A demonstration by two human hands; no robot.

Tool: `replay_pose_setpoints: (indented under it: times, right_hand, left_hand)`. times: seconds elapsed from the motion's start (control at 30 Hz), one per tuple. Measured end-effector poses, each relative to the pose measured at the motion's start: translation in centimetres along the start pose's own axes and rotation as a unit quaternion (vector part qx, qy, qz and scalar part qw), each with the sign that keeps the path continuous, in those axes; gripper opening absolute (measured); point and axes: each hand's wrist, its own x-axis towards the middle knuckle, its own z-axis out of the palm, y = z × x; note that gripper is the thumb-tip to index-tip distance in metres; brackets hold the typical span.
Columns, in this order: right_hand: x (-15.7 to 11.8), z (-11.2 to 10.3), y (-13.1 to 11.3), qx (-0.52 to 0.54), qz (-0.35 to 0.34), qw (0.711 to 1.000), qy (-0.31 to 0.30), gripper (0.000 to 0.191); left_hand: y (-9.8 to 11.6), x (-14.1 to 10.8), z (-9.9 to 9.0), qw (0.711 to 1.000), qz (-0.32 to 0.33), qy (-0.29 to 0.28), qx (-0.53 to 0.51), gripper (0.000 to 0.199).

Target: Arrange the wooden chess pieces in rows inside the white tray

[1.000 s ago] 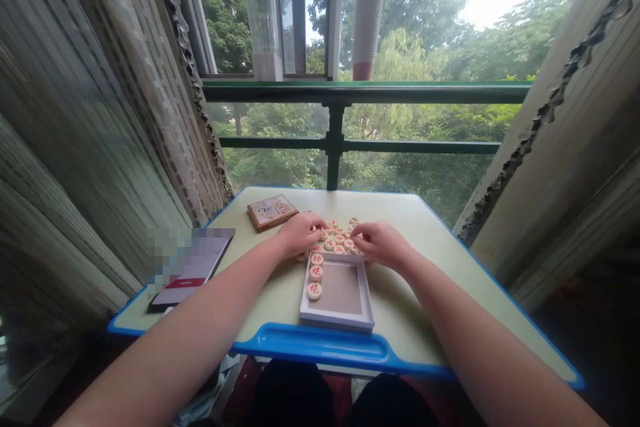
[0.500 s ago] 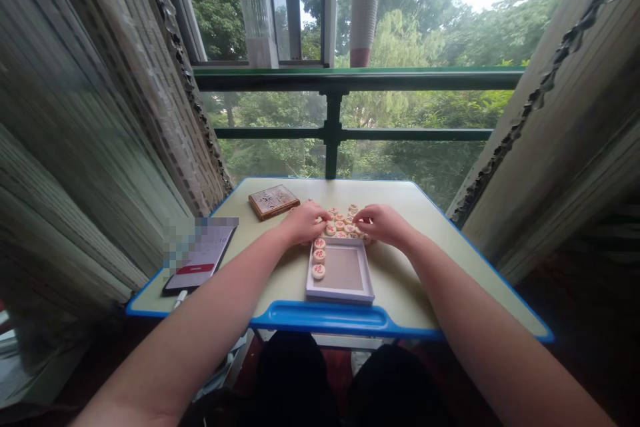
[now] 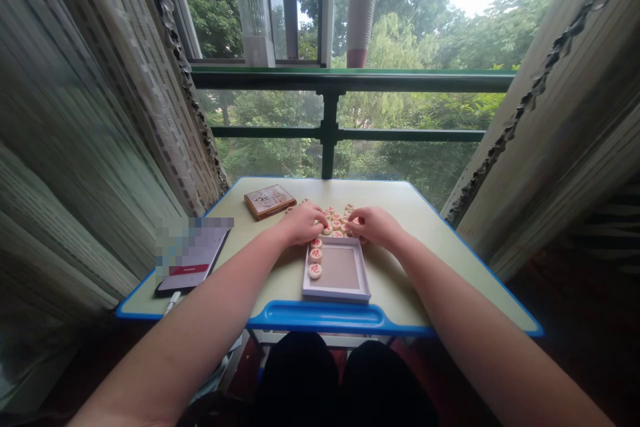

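Note:
Round wooden chess pieces (image 3: 337,224) with red characters lie in a loose cluster between my hands. My left hand (image 3: 304,223) is at the cluster's left side, fingertips pinched at a piece (image 3: 327,229). On the right, my right hand (image 3: 374,224) has its fingers curled over pieces at the cluster's edge; what lies under the fingertips is too small to make out. Just below, a shallow white box (image 3: 336,297) holds a column of three pieces (image 3: 315,270) along its left wall.
A brown patterned box (image 3: 270,201) lies at the back left of the table (image 3: 400,293). A tablet (image 3: 193,270) rests at the left edge, a white cable end (image 3: 173,301) beside it. Curtains hang on both sides, and a green railing (image 3: 280,80) stands behind.
The whole view has shifted slightly. My right hand has moved a little toward the middle of the cluster, while my left hand stays about where it was. The three pieces remain in the box.

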Motion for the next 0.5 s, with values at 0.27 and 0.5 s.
replay_pose_setpoints:
  times: [0.27,0.5]
  right_hand:
    - [-0.1,0.2,-0.4,0.018,0.04,0.999,-0.025,0.033]
    - [0.1,0.2,-0.8,0.04,0.053,0.998,-0.021,0.028]
  left_hand:
    - [0.1,0.0,-0.7,0.999,-0.048,0.012,-0.006,0.042]
    - [0.0,-0.9,-3.2,0.975,-0.098,-0.104,-0.168,0.038]
